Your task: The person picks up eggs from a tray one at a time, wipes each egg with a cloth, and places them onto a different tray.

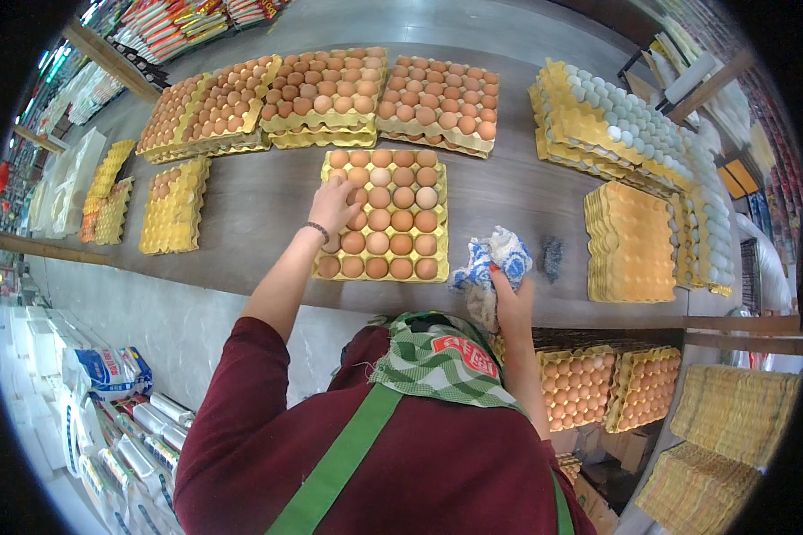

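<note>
A yellow egg tray (443, 212) filled with brown eggs (379, 220) lies on the wooden counter before me. Over the left side of this tray reaches my left hand (334, 204), its fingertips curled at an egg (357, 196) in the second column. Whether the fingers grip that egg cannot be made out. To the right of the tray, my right hand (514, 297) holds a crumpled blue-and-white cloth (498, 257) just above the counter. A dark scouring pad (551, 259) rests right of the cloth.
Stacked trays of brown eggs (438, 93) line the counter's far side. Pale eggs (632, 120) fill trays at right, behind stacked yellow trays (632, 244). A partly filled tray stack (174, 214) stands left. More egg trays (575, 388) sit on a shelf below the counter (254, 221).
</note>
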`<state>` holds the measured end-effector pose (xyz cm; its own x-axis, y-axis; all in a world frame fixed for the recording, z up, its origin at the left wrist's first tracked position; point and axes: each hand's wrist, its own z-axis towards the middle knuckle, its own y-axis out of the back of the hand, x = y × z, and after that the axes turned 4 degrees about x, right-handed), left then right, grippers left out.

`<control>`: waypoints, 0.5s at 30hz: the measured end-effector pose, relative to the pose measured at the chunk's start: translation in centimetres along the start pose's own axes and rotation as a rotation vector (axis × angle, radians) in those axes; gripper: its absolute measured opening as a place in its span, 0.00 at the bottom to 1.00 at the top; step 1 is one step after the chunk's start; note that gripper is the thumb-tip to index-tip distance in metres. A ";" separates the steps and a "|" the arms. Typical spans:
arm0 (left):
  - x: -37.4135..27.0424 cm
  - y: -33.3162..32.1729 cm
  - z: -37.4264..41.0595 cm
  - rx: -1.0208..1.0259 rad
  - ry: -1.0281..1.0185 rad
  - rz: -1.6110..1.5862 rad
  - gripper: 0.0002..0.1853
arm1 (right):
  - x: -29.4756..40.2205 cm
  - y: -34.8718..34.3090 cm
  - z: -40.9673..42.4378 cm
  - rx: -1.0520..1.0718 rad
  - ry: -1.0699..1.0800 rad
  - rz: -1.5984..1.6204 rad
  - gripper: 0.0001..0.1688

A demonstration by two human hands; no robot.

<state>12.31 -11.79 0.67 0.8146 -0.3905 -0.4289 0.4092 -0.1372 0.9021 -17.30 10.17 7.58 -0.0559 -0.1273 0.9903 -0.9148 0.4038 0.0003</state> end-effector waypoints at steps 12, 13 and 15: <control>0.7 2.8 3.6 0.302 -0.343 0.270 0.19 | 0.2 -0.1 -0.2 -0.053 -0.051 0.197 0.14; 0.6 3.3 3.4 0.292 -0.326 0.211 0.20 | 0.1 0.1 -0.2 -0.064 -0.064 0.217 0.14; 1.5 3.4 2.9 0.278 -0.193 -0.076 0.20 | -0.1 0.5 -0.2 -0.091 -0.096 0.283 0.14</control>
<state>13.68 -15.50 3.20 0.6828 -0.5308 -0.5021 0.3165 -0.4045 0.8580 -17.70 10.54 7.54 -0.3444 -0.0814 0.9353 -0.8183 0.5144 -0.2565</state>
